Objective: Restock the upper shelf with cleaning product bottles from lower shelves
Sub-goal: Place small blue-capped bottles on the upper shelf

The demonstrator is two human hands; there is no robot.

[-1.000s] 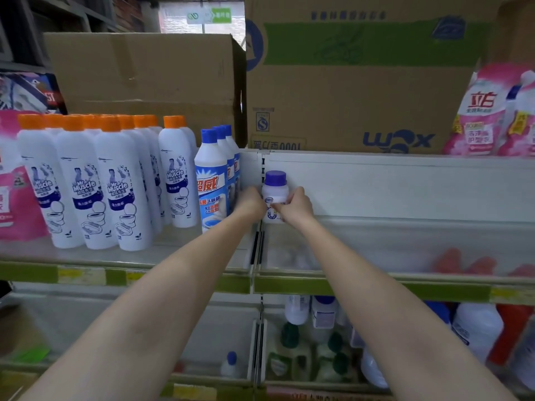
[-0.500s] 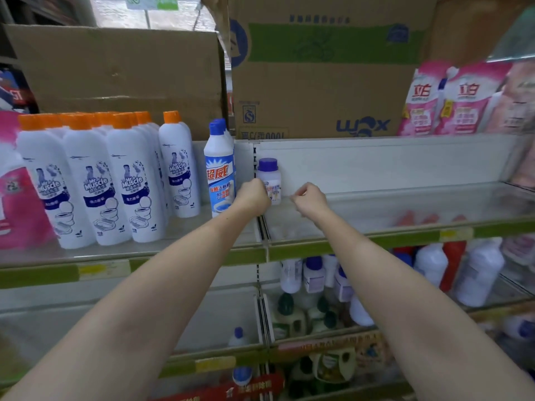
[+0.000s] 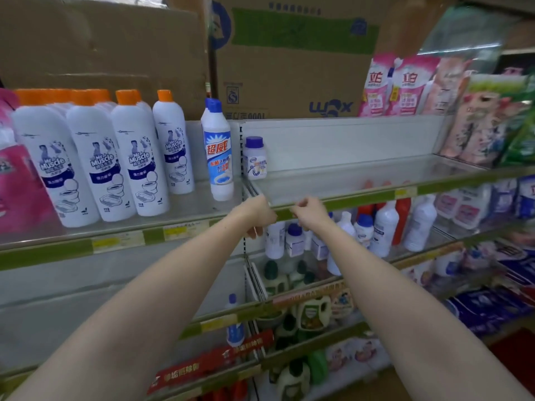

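Observation:
A small white bottle with a purple cap (image 3: 254, 158) stands alone at the back left corner of the upper shelf (image 3: 347, 180). My left hand (image 3: 257, 211) and my right hand (image 3: 308, 211) hang in front of that shelf's green front edge, fingers loosely curled, holding nothing. Just below them, on the lower shelf, stand several more small purple-capped bottles (image 3: 293, 240) and taller white bottles (image 3: 385, 233).
Left of the divider stand a blue-capped cleaner bottle (image 3: 218, 157) and several orange-capped white bottles (image 3: 139, 157). Cardboard boxes (image 3: 289, 59) sit on top. Pink refill pouches (image 3: 402, 85) lean at the right. Green jugs (image 3: 314, 312) fill lower shelves.
Both hands let go of the small purple-capped bottle, left it standing on the upper shelf, and dropped back down to the shelf's front edge.

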